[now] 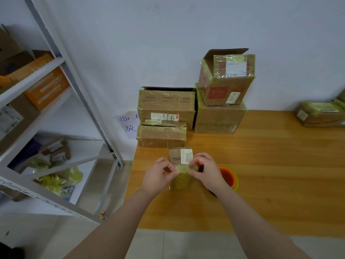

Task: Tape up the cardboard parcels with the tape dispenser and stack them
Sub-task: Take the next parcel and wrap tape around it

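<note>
Left hand (158, 175) and right hand (206, 171) pinch tape (182, 168) over a small parcel (176, 156). Just right of the right hand, perhaps the orange dispenser (229, 177). Boxes (166, 107) stand stacked beyond both hands.

Stacked parcels (218, 118) wall off the far left of the tabletop (283, 165); its right side lies open.

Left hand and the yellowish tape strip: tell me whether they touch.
Touching. The head view shows the left hand pinching the tape strip at its edge above the small parcel.
</note>
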